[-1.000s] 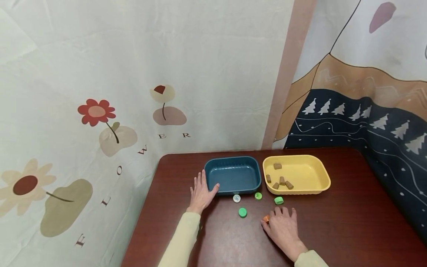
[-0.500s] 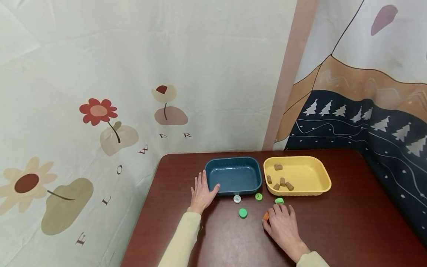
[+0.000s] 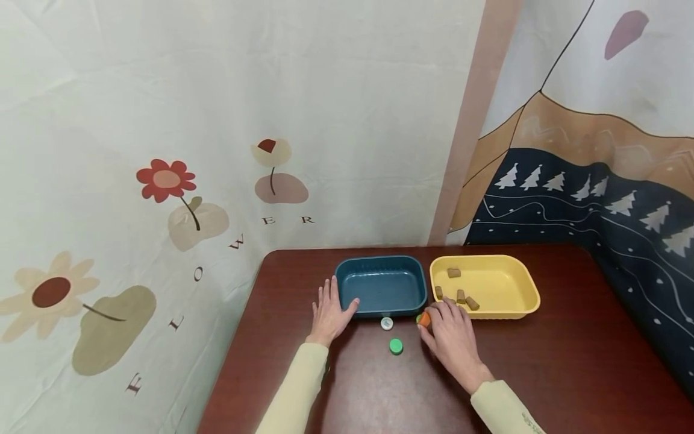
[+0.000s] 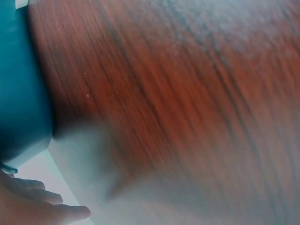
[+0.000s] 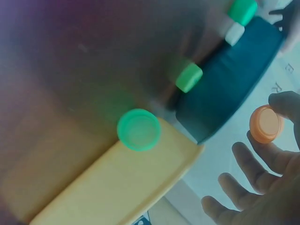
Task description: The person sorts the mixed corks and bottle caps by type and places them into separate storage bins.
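My right hand point(image 3: 437, 317) pinches an orange bottle cap point(image 3: 425, 319) just above the table, at the front of the gap between the blue tray point(image 3: 379, 288) and the yellow tray point(image 3: 504, 289). The right wrist view shows the orange cap point(image 5: 266, 123) held between thumb and fingertip. A green cap point(image 5: 138, 129) lies against the yellow tray's front wall point(image 5: 117, 187); another green cap point(image 5: 189, 77) sits by the blue tray point(image 5: 229, 84). My left hand point(image 3: 329, 306) rests flat on the table, thumb touching the blue tray's front left corner.
A white cap point(image 3: 387, 323) and a green cap point(image 3: 396, 346) lie on the dark wooden table point(image 3: 542, 361) in front of the blue tray. Several brown pieces point(image 3: 461, 295) lie in the yellow tray. Printed cloth walls close the back and right.
My right hand has lifted the orange cap off the table and carried it forward and left to the trays' front edge, now covering the green cap there. The left hand has stayed put.
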Available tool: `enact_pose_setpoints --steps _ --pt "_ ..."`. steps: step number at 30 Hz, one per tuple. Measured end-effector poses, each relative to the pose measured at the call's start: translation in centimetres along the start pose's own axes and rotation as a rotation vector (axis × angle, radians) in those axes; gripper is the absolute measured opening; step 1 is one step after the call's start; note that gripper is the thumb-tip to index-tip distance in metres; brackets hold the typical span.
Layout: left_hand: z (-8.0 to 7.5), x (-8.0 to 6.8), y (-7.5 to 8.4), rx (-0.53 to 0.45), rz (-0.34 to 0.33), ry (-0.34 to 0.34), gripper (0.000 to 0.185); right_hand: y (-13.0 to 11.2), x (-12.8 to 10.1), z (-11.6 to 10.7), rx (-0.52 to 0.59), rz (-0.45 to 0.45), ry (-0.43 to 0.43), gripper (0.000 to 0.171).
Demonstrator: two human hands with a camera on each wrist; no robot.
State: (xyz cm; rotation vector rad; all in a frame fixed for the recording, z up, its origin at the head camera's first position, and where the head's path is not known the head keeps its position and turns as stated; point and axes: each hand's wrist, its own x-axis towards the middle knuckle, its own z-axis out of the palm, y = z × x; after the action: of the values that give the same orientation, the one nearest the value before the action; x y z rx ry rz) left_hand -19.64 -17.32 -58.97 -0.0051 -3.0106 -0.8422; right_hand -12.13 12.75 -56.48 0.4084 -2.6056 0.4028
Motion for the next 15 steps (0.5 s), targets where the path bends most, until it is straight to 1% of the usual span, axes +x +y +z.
enact_pose_setpoints --steps 5,11,15 --pt "-0.1 0.0 0.0 0.026 0.017 0.007 0.1 0.0 2.2 0.1 0.028 0.004 0.001 0.039" --pt "-0.1 0.1 0.0 0.088 0.048 0.023 0.101 -0.3 4.4 0.6 0.044 0.028 -0.067 0.04" --pt "-0.1 0.2 -0.1 0.11 0.058 0.021 0.101 -0.5 5.6 1.3 0.024 0.013 -0.083 0.039"
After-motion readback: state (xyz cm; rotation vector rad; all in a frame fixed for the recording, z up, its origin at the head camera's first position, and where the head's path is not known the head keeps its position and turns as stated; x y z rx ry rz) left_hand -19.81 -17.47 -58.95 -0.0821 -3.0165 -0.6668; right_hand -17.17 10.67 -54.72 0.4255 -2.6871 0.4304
